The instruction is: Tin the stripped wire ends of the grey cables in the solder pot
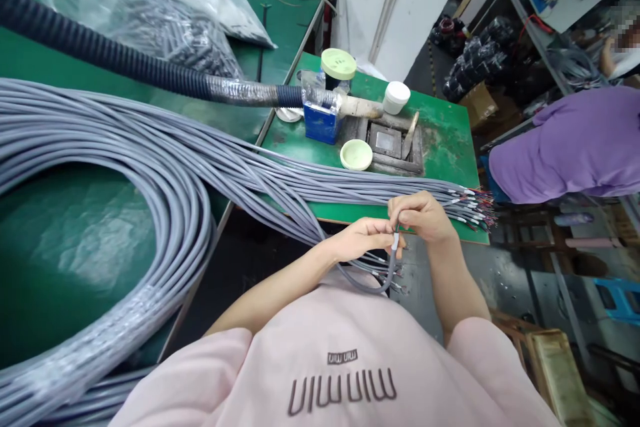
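Observation:
A single grey cable [384, 285] bends up in front of my chest, with a white label [395, 241] near its stripped end. My left hand [361, 239] is closed around this end, thumb and fingers by the label. Just to its right, my right hand [423, 215] pinches the thin dark wires that come out of the sheath. The fingers partly hide the wire tips. Behind my hands a thick bundle of grey cables [345, 181] runs along the bench, ending at the right in labelled ends with bare coloured wires [481, 205].
A black corrugated hose [165, 73] reaches over the bench to a soldering pot [387, 141]. Around it are a blue box [320, 123], a white tub [396, 97] and a pale green lid [356, 155]. Coiled cables [185, 213] lie left. A person in purple [570, 140] is at the right.

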Motion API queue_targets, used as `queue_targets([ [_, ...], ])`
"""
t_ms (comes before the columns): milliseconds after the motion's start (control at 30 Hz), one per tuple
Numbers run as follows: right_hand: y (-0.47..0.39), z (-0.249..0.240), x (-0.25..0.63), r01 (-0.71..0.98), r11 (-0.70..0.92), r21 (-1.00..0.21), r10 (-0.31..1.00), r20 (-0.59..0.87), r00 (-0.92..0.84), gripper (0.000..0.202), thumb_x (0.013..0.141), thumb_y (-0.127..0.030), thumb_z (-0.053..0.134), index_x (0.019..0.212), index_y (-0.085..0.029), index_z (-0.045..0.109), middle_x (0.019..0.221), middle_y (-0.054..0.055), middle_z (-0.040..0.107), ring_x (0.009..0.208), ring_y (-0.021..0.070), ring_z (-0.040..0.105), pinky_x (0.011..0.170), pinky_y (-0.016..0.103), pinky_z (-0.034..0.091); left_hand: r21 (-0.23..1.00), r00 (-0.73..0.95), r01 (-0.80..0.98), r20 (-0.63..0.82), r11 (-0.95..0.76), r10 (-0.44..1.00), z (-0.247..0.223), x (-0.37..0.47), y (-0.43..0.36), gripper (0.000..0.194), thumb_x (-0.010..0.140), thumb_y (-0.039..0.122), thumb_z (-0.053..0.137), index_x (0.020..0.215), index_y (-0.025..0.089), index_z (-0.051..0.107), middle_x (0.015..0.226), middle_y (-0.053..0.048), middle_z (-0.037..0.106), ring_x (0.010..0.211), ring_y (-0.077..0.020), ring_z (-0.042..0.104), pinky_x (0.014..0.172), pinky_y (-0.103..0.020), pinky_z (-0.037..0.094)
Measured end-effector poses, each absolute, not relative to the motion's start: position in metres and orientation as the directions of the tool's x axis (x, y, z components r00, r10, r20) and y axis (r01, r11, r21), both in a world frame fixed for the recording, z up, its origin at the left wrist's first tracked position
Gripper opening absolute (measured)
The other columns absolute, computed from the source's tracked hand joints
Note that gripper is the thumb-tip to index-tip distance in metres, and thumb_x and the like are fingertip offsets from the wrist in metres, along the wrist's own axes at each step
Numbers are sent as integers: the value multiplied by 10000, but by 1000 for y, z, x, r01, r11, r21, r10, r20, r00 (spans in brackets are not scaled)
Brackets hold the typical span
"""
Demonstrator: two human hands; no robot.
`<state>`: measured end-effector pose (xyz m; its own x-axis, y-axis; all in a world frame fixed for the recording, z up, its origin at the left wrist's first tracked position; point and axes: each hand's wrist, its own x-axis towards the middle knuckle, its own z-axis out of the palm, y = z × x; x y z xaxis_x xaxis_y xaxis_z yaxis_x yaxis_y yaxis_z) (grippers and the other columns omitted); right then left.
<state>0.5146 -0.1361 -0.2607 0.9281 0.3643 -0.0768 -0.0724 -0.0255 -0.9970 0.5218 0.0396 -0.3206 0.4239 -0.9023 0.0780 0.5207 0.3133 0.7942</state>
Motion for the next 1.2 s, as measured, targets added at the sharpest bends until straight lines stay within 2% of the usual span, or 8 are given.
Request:
queue_targets([
  [100,-118,-269,521,-145,103,-984,486,-77,871,255,712,-374,746,581,-157,716,506,14,545,523,118,439,518,271,342,863,298,451,95,227,-950,-324,524,44,392,844,491,642,868,104,698,810,-88,691,703,-117,583,680,-240,446],
  [200,-103,-279,527,-244,162,-956,450,-149,881,260,684,-313,731,497,-150,653,449,-15,478,475,95,373,491,262,301,892,307,395,100,222,-946,-325,528,48,439,845,525,621,817,95,699,773,-87,672,679,-111,553,647,-229,431],
  [433,-121,-273,532,-36,27,-999,-157,-40,987,269,762,-320,667,535,-177,638,450,-45,438,467,78,341,513,249,296,857,359,473,25,205,-933,-321,533,52,437,776,535,695,799,98,689,738,-66,659,656,-111,549,662,-242,435],
  [600,-126,-245,505,16,-448,-894,-19,28,999,268,802,-376,657,616,-186,685,556,-10,563,540,112,453,535,264,341,834,500,471,15,287,-866,-323,538,51,409,728,508,749,761,105,688,706,-57,663,622,-110,552,661,-250,445],
  [733,-107,-234,499,115,-632,-766,24,129,991,276,810,-339,666,577,-193,642,562,-13,560,553,113,468,580,280,369,841,542,451,9,299,-841,-322,538,50,392,720,490,761,721,108,677,705,-54,672,639,-119,577,672,-253,458],
  [933,-104,-237,501,182,-660,-728,4,239,971,267,851,-287,627,597,-207,649,586,-9,601,573,127,520,629,298,412,854,621,399,16,333,-784,-329,537,48,375,748,470,745,713,104,673,702,-46,665,639,-107,578,679,-244,471],
  [1067,-116,-248,495,231,-620,-750,-51,331,942,154,891,-271,585,843,-250,730,730,9,689,682,165,607,708,333,478,748,690,502,-43,435,-723,-334,541,49,381,728,464,768,802,99,688,713,-50,671,605,-101,593,640,-232,487],
  [1200,-121,-268,488,459,-680,-572,198,460,866,334,895,-211,545,1187,-327,658,1109,50,700,1013,226,631,909,434,487,600,696,614,-104,514,-710,-331,548,50,418,664,471,813,793,97,676,697,-50,666,571,-106,601,597,-237,515],
])
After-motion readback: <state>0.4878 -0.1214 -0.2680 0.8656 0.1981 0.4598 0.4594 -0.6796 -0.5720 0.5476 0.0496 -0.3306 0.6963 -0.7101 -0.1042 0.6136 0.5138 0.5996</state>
